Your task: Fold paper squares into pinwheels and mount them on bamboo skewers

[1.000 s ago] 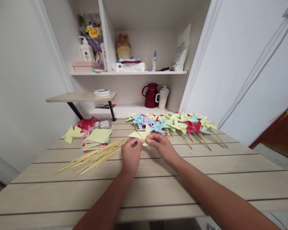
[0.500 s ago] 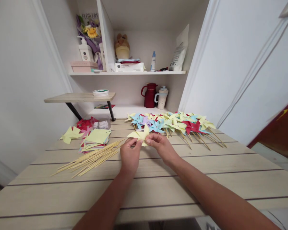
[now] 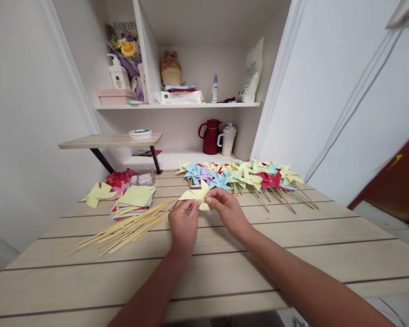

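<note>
A pale yellow paper pinwheel is held between both hands above the middle of the table. My left hand pinches its lower left side between thumb and fingers. At its right side, my right hand grips the paper with thumb and forefinger. No stick shows on this pinwheel, and its underside is hidden by the fingers. Left of my left hand lies a loose bundle of thin wooden sticks. Beyond my hands, many finished pinwheels on sticks lie in yellow, blue, red and purple.
A stack of coloured paper squares sits behind the sticks, near a clear plastic box. Loose yellow paper and red paper pieces lie farther left. A small raised shelf, a red jug and a cup stand at the back.
The view has shifted slightly. Both hands still hold the yellow pinwheel, and the fingers of my right hand have moved a little across its centre.
</note>
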{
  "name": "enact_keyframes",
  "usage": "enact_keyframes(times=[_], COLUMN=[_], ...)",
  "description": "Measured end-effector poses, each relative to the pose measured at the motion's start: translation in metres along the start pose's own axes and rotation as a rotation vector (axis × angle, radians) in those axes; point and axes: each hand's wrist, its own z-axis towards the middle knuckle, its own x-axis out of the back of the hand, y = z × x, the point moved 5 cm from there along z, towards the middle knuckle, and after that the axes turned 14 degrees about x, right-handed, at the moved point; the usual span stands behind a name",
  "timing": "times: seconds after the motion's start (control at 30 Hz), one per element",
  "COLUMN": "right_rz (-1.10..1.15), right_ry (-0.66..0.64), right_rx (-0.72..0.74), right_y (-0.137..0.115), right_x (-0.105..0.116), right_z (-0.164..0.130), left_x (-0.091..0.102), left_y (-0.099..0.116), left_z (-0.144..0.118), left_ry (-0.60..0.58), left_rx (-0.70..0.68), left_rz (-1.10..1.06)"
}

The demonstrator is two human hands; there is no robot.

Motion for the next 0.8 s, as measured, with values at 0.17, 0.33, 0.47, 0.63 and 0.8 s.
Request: enact_keyframes(times=[0.17,0.33,0.47,0.63,0.8], right_rz=[-0.081,-0.158,-0.246,-0.292,-0.295], right_ry=[0.066,0.087,0.108,0.096,0.083], right_rx=[0.030,0.072,0.098,0.124,0.136], right_y=[0.000,-0.002,-0.007,-0.008,-0.005], right_x=[0.006,0.007,0.006,0.002,0.000], right_z=[0.001,0.000,-0.002,-0.003,-0.003], left_x=[-0.005,-0.006,-0.005,-0.007,-0.012], left_y=[0.004,0.005,0.002,-0.004,-0.014], left_z=[-0.006,-0.008,-0.006,-0.004,-0.003], left_ry=[-0.028,-0.042,-0.031,-0.047,-0.119], left_rx=[-0.025,0.001,0.058,0.149,0.288], left_rz=[-0.016,-0.036,-0.040,-0.048,-0.131])
